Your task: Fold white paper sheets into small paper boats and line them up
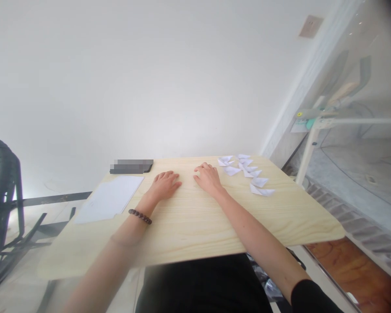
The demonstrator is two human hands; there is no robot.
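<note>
My left hand [165,184], with a dark bead bracelet [140,216] at the wrist, rests palm down on the light wooden table [189,226]. Its fingers are stretched out and hold nothing. Opposite it, my right hand [208,177] lies on the tabletop with fingers loosely bent and apart, also holding nothing. Bare wood separates the two hands. To the right of my right hand sit several folded white paper boats [230,171], some touching or overlapping. White paper sheets [109,198] lie flat to the left of my left hand.
At the table's back left corner lies a dark flat object [132,166], partly blurred out. A white wall [182,87] stands behind the table. On the far left is a dark woven chair [1,191]; a white metal frame [311,150] stands at the right.
</note>
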